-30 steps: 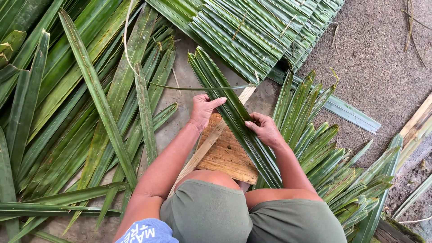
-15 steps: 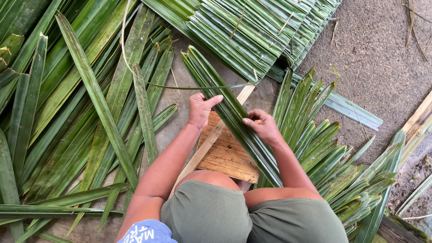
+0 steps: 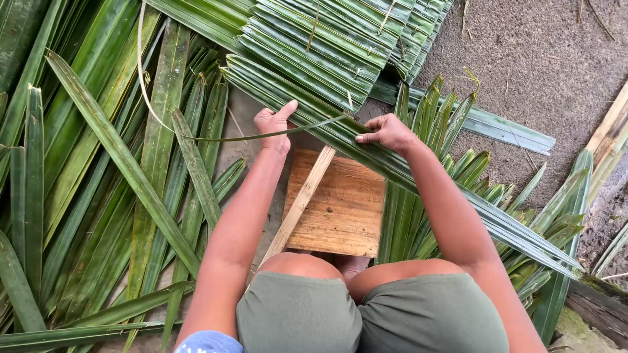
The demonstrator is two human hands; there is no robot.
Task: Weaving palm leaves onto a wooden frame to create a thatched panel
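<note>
**Folded palm-leaf bundle, held in both hands**

Left hand [image 3: 273,125]: fingers curled over the upper end of the leaf bundle [image 3: 366,153], thumb pointing to 1 o'clock; gripping.

Right hand [image 3: 387,133]: closed down on the same bundle at its middle, fingertips pressing the blades.

Leaf bundle: long green blades, laid together, running from 10 o'clock to 4 o'clock across the scene, passing above a wooden board [image 3: 340,206].

Board: square, brown, on the ground at 6 o'clock of the hands, just before the knees. A pale flat slat [image 3: 301,202] lies tilted across its left edge.

Thin leaf rib [image 3: 196,136]: curved, at 9 o'clock of the left hand.

Stitched leaf panels [image 3: 327,39]: stacked at 12 o'clock.

Loose fronds [image 3: 98,170]: spread at 9 o'clock; more cut leaves [image 3: 458,170] at 3 o'clock.
</note>
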